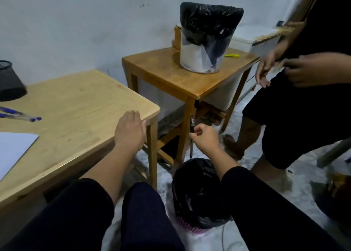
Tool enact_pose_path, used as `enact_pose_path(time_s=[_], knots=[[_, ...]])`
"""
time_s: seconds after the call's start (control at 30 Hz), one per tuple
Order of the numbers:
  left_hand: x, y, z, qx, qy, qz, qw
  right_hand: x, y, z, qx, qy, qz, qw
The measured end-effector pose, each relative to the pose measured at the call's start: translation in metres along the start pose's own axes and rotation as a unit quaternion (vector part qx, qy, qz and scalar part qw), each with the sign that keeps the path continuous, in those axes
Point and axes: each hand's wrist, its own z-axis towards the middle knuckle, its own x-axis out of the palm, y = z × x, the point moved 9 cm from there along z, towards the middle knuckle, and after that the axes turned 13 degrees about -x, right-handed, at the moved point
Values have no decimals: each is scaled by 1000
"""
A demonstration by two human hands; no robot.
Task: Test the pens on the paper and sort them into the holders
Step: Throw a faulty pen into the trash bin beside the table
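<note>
Fingers (197,132) of the right hand (206,137) curled tight round a dark pen (192,136), pinching it near its middle, shaft held upright, lower tip hanging just above the mouth of a floor bin (199,193) lined with a black bag. Left hand (130,130) lying flat and relaxed on the corner of the light wooden table (76,106), fingers straight, holding nothing. Blue pens (20,116) lying together near the table's left edge, well apart from both hands. White paper (13,150) at the lower left of the table, beside the pens. Black mesh holder (10,81) tilted at the far left edge. Behind, a darker small table (182,80) bearing a white bin (203,40) with a black liner and a yellow-green object (232,55). Second person (303,91) in dark clothes standing at right, hands blurred.
</note>
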Motion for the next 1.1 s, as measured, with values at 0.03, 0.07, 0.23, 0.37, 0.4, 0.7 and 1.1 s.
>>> enact_pose_path(time_s=[0.03, 0.07, 0.23, 0.37, 0.4, 0.7, 1.1], knots=[[0, 1, 1, -3, -2, 5, 1000, 0, -12, -2, 10, 4, -5, 1000], [1, 1, 1, -5, -3, 9, 1000, 0, -23, -3, 18, 10, -11, 1000], [1, -2, 2, -14, -1, 33, 999, 3, -48, -1, 27, 62, -61, 996], [-4, -8, 4, -12, 24, 40, 999, 2, -18, 12, -60, 129, -176, 974], [-6, -10, 4, -8, 29, 49, 998, 1, -5, 15, -86, 130, -199, 968], [-72, -10, 12, 6, 0, 77, 997, -10, 132, 30, -254, 61, -281, 923], [-181, 123, 47, -78, -78, 82, 991, 44, 306, 26, -348, 78, -227, 906]])
